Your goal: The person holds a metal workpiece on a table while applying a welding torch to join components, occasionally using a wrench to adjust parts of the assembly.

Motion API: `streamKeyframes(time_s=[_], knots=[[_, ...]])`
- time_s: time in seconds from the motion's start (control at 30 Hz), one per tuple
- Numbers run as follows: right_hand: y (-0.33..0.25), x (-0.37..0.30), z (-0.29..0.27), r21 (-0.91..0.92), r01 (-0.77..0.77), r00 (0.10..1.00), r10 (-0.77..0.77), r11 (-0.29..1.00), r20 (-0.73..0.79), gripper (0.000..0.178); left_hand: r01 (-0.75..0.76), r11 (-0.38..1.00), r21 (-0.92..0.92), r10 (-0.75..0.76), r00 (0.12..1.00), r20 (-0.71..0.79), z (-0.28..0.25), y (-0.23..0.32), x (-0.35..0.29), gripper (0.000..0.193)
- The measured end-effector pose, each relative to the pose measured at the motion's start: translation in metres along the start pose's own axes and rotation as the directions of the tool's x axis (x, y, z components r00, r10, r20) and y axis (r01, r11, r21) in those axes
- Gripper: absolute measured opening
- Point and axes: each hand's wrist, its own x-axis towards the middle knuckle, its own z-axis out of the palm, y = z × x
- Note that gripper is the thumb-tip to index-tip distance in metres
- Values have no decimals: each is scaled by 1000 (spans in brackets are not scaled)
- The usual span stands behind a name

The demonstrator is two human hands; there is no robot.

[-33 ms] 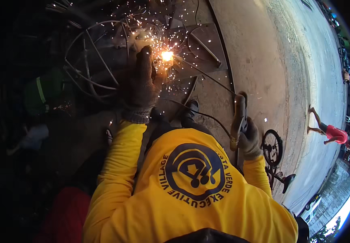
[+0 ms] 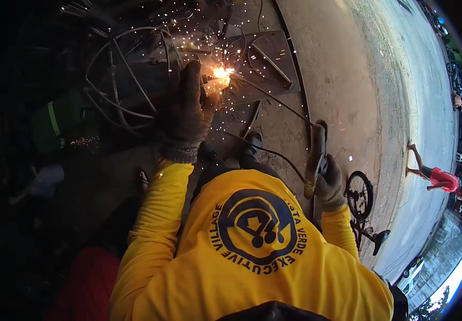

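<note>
Right of frame's centre, right hand point(image 2: 331, 184) gripped electrode holder point(image 2: 315, 152); thin rod point(image 2: 275, 100) ran up-left to glowing spot point(image 2: 222, 75) at upper centre, just right of left hand point(image 2: 187, 117), whose grip couldn't be told.

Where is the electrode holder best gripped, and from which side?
Probably at the near end of the holder, by the cable, coming from the right, as the right hand does. The rod leaves its far end toward the sparks at upper left, so this grip stays farther off.

Arc glow point(image 2: 222, 75) wider vs. a moment ago; sparks point(image 2: 224, 52) thinner, area just beyond L hand point(image 2: 188, 117) dimmer.
</note>
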Motion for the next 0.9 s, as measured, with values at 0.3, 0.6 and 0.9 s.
streamKeyframes(time_s=[0.3,0.6,0.9], knots=[[-4,2,-1,-142,40,999,-38,989,15,56,17,1000,-22,-18,999,-29,12,-9,-7,80],[-6,3,2,-108,42,999,-39,993,31,58,32,999,9,-32,999,-14,13,-13,-9,81],[-8,5,2,-121,44,998,-39,992,46,58,-10,997,75,12,999,-35,9,-11,-6,77]])
